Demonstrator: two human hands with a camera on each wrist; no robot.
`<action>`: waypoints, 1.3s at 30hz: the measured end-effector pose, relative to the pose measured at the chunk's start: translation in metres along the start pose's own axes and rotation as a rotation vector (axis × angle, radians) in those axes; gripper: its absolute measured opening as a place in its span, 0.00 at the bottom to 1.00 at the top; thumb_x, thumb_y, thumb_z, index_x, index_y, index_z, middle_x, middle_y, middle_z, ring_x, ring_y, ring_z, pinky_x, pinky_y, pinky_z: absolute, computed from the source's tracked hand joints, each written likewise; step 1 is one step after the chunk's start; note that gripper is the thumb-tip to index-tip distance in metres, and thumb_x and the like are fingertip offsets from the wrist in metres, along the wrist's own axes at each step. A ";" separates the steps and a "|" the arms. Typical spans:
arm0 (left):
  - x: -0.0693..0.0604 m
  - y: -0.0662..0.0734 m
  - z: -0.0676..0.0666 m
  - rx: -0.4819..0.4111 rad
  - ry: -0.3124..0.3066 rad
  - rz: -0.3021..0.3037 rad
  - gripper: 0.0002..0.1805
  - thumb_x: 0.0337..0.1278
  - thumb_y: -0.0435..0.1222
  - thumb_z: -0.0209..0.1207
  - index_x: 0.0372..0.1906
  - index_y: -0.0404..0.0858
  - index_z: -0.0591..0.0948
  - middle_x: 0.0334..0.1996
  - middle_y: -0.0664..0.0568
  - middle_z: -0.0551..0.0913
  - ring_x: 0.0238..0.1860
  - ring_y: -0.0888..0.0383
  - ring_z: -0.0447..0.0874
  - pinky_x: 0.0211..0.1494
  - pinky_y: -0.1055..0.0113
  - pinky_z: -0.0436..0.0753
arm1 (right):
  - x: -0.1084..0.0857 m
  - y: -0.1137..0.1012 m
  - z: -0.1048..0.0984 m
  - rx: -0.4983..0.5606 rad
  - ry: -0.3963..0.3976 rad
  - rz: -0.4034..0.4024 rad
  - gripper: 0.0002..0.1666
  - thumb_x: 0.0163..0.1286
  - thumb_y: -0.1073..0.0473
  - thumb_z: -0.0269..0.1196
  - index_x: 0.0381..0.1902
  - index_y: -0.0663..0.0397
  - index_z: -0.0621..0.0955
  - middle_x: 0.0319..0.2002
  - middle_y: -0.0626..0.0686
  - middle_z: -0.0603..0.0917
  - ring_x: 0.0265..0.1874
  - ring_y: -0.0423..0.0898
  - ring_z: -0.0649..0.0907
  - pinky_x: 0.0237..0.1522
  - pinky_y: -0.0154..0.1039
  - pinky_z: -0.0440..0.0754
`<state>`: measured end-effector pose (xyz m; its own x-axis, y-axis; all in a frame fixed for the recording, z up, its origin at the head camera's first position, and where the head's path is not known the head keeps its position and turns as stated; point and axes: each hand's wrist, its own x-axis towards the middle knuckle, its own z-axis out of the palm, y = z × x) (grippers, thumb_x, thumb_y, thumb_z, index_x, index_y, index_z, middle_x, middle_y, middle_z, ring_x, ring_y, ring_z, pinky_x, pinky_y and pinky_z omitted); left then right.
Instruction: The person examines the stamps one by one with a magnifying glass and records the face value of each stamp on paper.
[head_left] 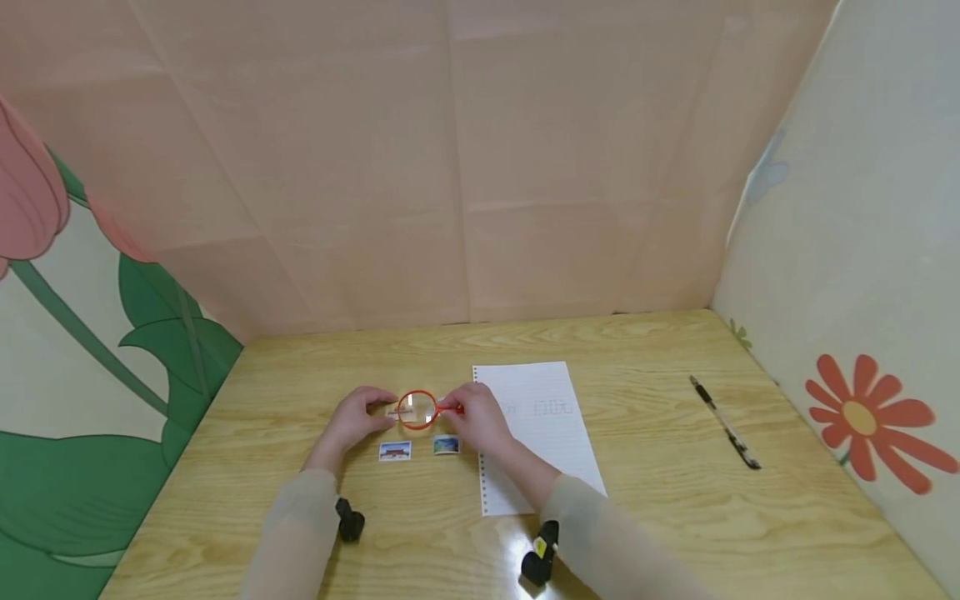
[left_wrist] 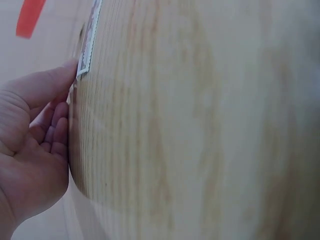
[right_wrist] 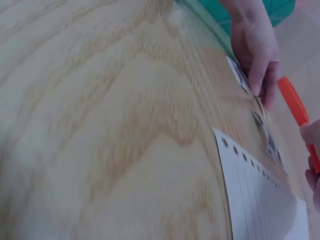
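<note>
My left hand point(head_left: 354, 422) rests on the table with thumb and index finger spread at the left edge of a small stamp point(head_left: 392, 411); the left wrist view has the thumb of that hand point(left_wrist: 37, 120) at the stamp's white perforated corner point(left_wrist: 85, 67). Between thumb and fingers my right hand point(head_left: 480, 421) pinches the handle of a red-rimmed magnifying glass point(head_left: 417, 428), its lens over the upper stamps. Nearer me lie a stamp with a red building point(head_left: 394, 451) and a blue-green one point(head_left: 447, 444), which looks curved in the right wrist view point(right_wrist: 265, 132).
Lined paper point(head_left: 540, 467) with punched holes and faint writing lies partly under the right forearm. A pen point(head_left: 723, 421) lies farther right, slanted. Pinkish cloth point(head_left: 465, 167) hangs behind the wooden table point(head_left: 645, 533), with flower-patterned panels at both sides.
</note>
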<state>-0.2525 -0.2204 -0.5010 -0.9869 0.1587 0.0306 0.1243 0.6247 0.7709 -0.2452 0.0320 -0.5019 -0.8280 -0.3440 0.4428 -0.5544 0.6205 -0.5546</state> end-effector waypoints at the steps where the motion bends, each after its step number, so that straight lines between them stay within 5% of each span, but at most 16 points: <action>1: 0.000 0.000 0.000 0.004 -0.002 0.007 0.19 0.50 0.29 0.72 0.49 0.34 0.85 0.53 0.41 0.80 0.58 0.42 0.74 0.65 0.45 0.67 | 0.001 -0.002 0.002 0.001 0.000 0.007 0.03 0.59 0.63 0.71 0.32 0.51 0.87 0.31 0.46 0.83 0.37 0.45 0.78 0.45 0.41 0.74; 16: 0.000 -0.003 -0.002 -0.001 0.015 0.062 0.20 0.46 0.26 0.72 0.48 0.29 0.84 0.50 0.38 0.80 0.55 0.41 0.75 0.63 0.46 0.69 | 0.004 -0.019 0.016 0.002 -0.019 0.084 0.03 0.60 0.60 0.72 0.33 0.49 0.87 0.33 0.45 0.82 0.39 0.45 0.77 0.47 0.40 0.74; 32: 0.003 -0.003 -0.001 0.002 0.008 0.003 0.19 0.44 0.23 0.70 0.46 0.30 0.84 0.51 0.39 0.79 0.56 0.41 0.74 0.64 0.46 0.68 | 0.007 -0.027 0.013 0.014 -0.036 0.098 0.03 0.60 0.62 0.71 0.33 0.49 0.86 0.33 0.46 0.81 0.39 0.46 0.76 0.44 0.41 0.74; 39: 0.002 -0.002 -0.001 -0.004 0.006 0.027 0.18 0.46 0.25 0.71 0.46 0.30 0.85 0.50 0.40 0.80 0.56 0.42 0.74 0.64 0.46 0.68 | 0.004 -0.022 0.015 0.009 -0.011 0.086 0.04 0.59 0.62 0.71 0.32 0.50 0.86 0.32 0.47 0.81 0.38 0.46 0.77 0.44 0.41 0.74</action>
<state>-0.2547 -0.2220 -0.5020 -0.9838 0.1706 0.0553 0.1505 0.6172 0.7723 -0.2374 0.0061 -0.4987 -0.8733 -0.2980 0.3855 -0.4823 0.6418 -0.5963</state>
